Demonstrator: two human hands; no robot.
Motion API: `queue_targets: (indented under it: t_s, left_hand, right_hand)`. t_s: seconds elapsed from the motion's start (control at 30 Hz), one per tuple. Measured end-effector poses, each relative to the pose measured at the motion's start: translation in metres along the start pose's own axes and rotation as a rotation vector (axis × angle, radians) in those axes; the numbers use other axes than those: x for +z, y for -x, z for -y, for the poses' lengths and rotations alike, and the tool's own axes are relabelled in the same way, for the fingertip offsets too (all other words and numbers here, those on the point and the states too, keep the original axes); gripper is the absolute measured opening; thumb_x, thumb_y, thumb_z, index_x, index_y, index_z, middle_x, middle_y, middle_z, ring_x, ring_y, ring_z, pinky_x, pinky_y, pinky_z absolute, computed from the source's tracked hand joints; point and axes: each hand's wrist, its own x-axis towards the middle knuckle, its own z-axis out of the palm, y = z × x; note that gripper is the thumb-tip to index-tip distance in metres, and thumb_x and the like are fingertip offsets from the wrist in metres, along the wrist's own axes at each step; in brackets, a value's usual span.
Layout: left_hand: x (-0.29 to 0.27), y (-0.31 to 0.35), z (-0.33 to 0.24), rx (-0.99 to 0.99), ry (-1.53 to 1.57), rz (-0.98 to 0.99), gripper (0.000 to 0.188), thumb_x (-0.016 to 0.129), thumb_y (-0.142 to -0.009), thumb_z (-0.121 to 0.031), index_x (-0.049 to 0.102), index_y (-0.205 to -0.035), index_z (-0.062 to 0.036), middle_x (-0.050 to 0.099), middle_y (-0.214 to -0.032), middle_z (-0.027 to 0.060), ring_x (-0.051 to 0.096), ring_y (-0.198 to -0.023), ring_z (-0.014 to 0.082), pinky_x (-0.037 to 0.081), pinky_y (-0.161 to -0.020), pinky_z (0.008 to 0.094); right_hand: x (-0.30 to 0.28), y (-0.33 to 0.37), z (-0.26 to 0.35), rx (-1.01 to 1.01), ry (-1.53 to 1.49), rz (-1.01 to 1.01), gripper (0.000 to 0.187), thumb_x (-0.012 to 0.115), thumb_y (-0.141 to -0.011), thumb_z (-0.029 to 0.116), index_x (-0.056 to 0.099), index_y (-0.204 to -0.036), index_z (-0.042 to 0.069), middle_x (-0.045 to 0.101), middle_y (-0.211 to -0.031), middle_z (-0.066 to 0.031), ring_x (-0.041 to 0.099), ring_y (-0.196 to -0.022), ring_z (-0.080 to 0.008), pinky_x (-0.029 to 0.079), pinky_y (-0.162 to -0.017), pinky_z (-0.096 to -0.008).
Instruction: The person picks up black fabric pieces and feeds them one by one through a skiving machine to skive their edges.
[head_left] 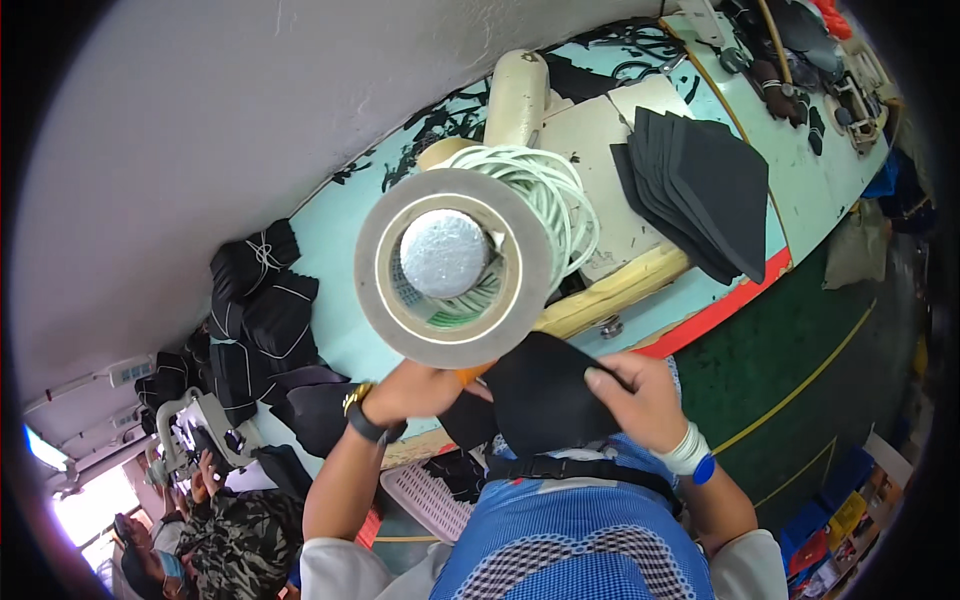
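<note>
A flat black fabric piece (550,395) with a rounded edge hangs in front of my waist, over the table's front edge. My right hand (640,398) is closed on its right side, thumb on top. At its left edge is my left hand (425,388), fingers curled and partly hidden below a large tape roll (372,270); a fingertip meets the black piece. Something small and orange (473,373) shows at those fingers; its kind is unclear. Another black piece (468,420) hangs just below my left hand.
A stack of black cut pieces (715,190) lies right of a pale cord coil (580,215) and a cream machine post (517,100). Tied black bundles (270,315) sit at left. A pink basket (425,500) stands below. A co-worker (235,540) works at lower left beside a sewing machine (205,425).
</note>
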Motion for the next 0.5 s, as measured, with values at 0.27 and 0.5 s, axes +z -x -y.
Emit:
queue_targets:
  t_s: [0.27, 0.5]
  left_hand:
    - [-0.036, -0.035, 0.018, 0.023, -0.111, 0.1, 0.029, 0.048, -0.101, -0.023, 0.049, -0.118, 0.0004, 0.064, -0.066, 0.0089, 0.064, -0.052, 0.015, 0.05, -0.044, 0.0265]
    - [-0.025, -0.01, 0.002, -0.168, -0.047, 0.021, 0.029, 0.061, -0.093, -0.024, 0.059, -0.093, 0.0054, 0.063, -0.068, 0.0141, 0.063, -0.054, 0.0202, 0.049, -0.045, 0.0286]
  right_hand:
    - [-0.017, -0.029, 0.002, 0.027, -0.115, -0.149, 0.022, 0.065, -0.09, 0.011, 0.067, -0.1, -0.008, 0.07, -0.083, -0.0073, 0.06, -0.074, -0.0077, 0.05, -0.067, -0.0258]
    - [-0.025, 0.032, 0.055, -0.514, 0.362, -0.61, 0.02, 0.073, -0.079, 0.003, 0.071, -0.099, -0.003, 0.071, -0.082, -0.0166, 0.07, -0.067, -0.0194, 0.054, -0.063, -0.0275]
